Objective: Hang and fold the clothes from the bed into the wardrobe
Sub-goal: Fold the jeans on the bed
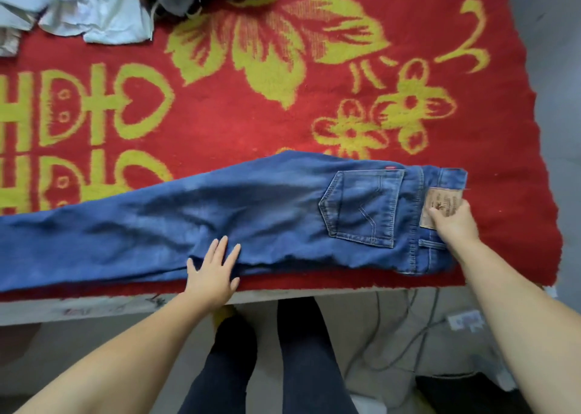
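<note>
Hands (212, 270) (454, 221) on flattened jeans (251, 212)

Bright, even, diffuse light falls from above — no hard glare anywhere. The red pile blanket with yellow flower patterns (220, 124) shows saturated, slightly overblown colour. Soft shadows lie in the creases of the blue denim jeans (251, 212) and along their near edge. Wide-angle distortion bows the bed's pale near edge (94, 310) and stretches the forearms at the lower corners. The crumpled white garments (78, 8) at the top left look washed out — detail is soft throughout, with mild compression smear.
</note>
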A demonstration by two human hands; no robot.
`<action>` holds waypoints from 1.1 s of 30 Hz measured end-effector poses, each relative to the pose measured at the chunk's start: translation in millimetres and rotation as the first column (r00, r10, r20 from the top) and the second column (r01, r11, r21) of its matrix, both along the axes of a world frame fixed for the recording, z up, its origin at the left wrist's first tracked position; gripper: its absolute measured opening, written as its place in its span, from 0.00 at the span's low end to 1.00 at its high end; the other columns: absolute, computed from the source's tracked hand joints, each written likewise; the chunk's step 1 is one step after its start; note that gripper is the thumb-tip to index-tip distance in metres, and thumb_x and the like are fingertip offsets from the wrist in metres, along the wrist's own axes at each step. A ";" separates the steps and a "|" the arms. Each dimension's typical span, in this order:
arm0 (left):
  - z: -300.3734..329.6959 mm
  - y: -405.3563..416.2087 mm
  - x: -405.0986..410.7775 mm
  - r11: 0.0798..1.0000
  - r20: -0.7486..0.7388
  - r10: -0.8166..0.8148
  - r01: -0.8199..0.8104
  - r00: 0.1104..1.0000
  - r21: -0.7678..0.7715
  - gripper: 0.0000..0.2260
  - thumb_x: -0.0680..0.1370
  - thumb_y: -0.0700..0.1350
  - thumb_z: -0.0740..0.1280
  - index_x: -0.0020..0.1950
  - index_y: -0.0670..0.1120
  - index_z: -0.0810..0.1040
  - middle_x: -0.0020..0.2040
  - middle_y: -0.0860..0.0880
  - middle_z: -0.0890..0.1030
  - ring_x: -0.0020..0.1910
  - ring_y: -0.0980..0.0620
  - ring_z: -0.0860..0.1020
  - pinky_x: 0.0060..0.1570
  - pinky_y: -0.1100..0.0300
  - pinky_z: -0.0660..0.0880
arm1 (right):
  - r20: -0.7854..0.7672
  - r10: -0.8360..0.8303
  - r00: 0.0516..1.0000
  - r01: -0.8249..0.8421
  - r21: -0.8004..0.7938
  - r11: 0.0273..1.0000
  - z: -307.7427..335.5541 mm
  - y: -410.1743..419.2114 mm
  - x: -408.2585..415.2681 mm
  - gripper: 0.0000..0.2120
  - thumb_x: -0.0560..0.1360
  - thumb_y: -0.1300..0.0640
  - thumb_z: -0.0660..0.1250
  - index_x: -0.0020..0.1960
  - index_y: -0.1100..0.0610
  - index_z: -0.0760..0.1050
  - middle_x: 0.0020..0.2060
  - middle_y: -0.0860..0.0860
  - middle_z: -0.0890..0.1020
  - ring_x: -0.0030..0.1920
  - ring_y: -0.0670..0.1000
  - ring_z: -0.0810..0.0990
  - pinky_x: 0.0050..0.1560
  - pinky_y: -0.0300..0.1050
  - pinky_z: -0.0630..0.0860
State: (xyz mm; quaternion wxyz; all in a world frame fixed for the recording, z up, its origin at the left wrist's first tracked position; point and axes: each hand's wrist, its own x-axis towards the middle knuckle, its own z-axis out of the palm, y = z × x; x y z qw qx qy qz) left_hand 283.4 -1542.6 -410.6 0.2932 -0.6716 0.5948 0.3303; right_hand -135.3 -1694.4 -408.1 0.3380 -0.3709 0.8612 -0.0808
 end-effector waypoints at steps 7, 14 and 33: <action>12.9 9.4 27.6 0.764 -0.189 0.447 -0.483 0.874 -0.428 0.14 0.78 0.40 0.62 0.63 0.41 0.73 0.67 0.42 0.69 0.61 0.40 0.72 0.53 0.45 0.72 | -0.388 0.388 0.836 -0.502 -0.255 0.827 24.6 2.1 58.3 0.31 0.75 0.58 0.66 0.75 0.62 0.59 0.73 0.62 0.62 0.74 0.61 0.59 0.72 0.58 0.56; 0.6 20.2 77.6 0.912 -0.034 0.268 -0.264 0.963 -0.312 0.22 0.69 0.38 0.72 0.62 0.40 0.74 0.55 0.39 0.75 0.51 0.36 0.76 0.41 0.46 0.75 | -0.171 0.985 0.010 -1.000 -0.029 0.005 -6.5 81.2 207.2 0.34 0.53 0.52 0.82 0.57 0.53 0.78 0.41 0.51 0.78 0.38 0.55 0.79 0.31 0.46 0.74; -12.9 51.7 285.7 0.558 -0.197 0.626 -0.609 0.755 -0.564 0.14 0.75 0.41 0.68 0.60 0.40 0.75 0.57 0.39 0.75 0.56 0.37 0.73 0.53 0.44 0.71 | 0.024 0.996 -0.087 -0.956 0.279 -0.090 11.1 75.9 319.3 0.18 0.79 0.43 0.57 0.64 0.51 0.68 0.59 0.49 0.74 0.60 0.52 0.73 0.54 0.47 0.74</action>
